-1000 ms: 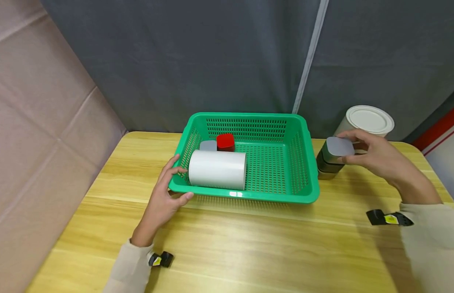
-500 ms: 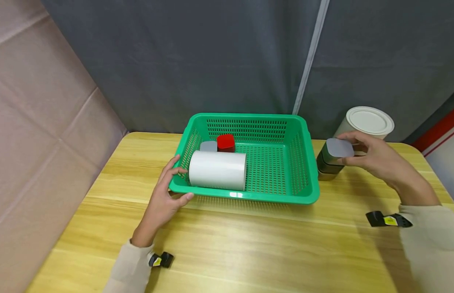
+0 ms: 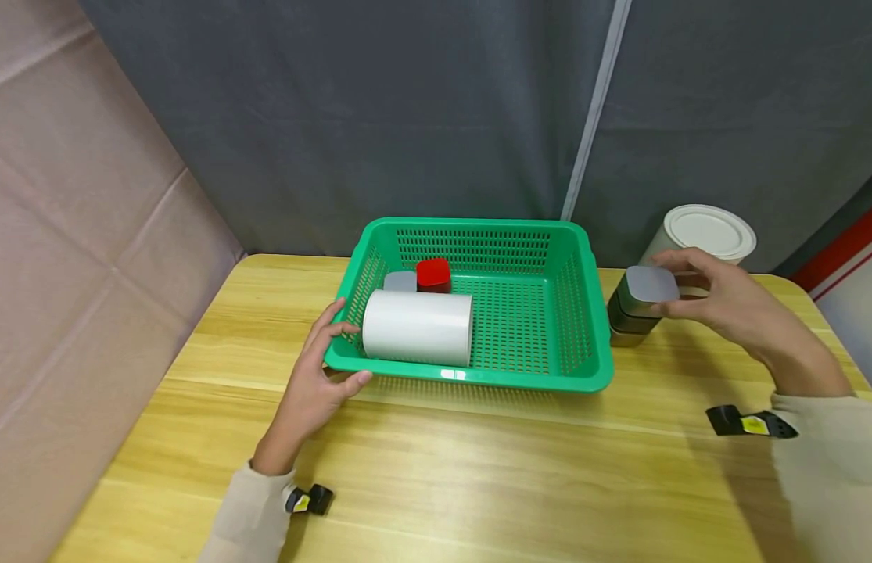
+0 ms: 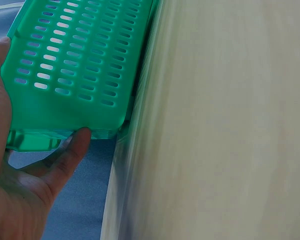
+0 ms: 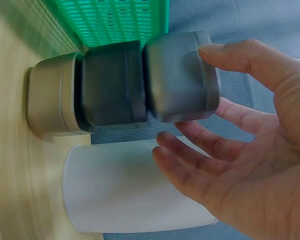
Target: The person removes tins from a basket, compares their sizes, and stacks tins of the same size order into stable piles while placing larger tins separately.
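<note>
Three small rounded-square tins stand stacked at the basket's right: a grey tin (image 3: 652, 284) on top, a black tin (image 5: 112, 85) in the middle, a gold tin (image 5: 52, 95) at the bottom. My right hand (image 3: 724, 301) holds the grey top tin by its sides, thumb in front and index finger behind. The other fingers spread loosely beside it in the right wrist view. With fingers over the rim and thumb in front, my left hand (image 3: 316, 375) grips the near left corner of the green plastic basket (image 3: 478, 378).
A white cylindrical can (image 3: 418, 327) lies on its side in the basket, before a red-topped tin (image 3: 433, 272) and another grey-topped tin (image 3: 400, 280). A lidded white can (image 3: 710, 231) stands behind my right hand. A dark curtain (image 3: 337, 133) hangs along the back of the wooden table (image 3: 478, 485).
My right hand has shifted very slightly to the right at the top tin. The stack, the basket and my left hand look unchanged.
</note>
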Motion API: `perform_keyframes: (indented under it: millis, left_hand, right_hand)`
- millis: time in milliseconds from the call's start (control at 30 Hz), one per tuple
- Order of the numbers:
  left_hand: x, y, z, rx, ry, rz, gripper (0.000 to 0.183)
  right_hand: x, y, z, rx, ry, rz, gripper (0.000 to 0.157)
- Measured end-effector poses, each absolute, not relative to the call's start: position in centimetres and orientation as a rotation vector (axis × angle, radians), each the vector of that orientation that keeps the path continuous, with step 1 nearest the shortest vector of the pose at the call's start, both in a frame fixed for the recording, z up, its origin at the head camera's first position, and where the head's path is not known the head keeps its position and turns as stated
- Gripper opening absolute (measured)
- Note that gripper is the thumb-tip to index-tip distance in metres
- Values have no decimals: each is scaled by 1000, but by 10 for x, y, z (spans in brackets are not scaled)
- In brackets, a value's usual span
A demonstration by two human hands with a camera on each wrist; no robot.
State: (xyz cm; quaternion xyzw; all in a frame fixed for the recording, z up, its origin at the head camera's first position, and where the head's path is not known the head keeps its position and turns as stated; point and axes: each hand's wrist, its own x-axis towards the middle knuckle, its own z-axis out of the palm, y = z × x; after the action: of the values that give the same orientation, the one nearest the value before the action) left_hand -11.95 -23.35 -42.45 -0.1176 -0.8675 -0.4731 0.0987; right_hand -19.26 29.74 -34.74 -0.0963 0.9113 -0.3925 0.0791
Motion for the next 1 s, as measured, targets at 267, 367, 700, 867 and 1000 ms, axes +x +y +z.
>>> perform_keyframes:
  millis: [267,367,700,867,1000]
  left_hand:
    - [-120,-233,-425,-370,-2541,-1433,58]
    - [-120,-233,-425,-370,-2541,-1427,58]
    - [-121,-233,-426,-384,-2528,-1421,58]
    - [-121,-233,-426,-380,-2527,-1420,58]
    - [-121,-234,-426,-374,-2531,-1418,58]
  right_hand:
    - [-190,297,-338,-285,2765,-1234,60]
    - [-190,295,-332,-285,2767,-1224,60]
    - [-191,276,-307,-254,2746,-1176,67]
    - [-192,259,-294,-299,2736,-1198,69]
    - [-191,241,-285,-329,2745,-1221,68]
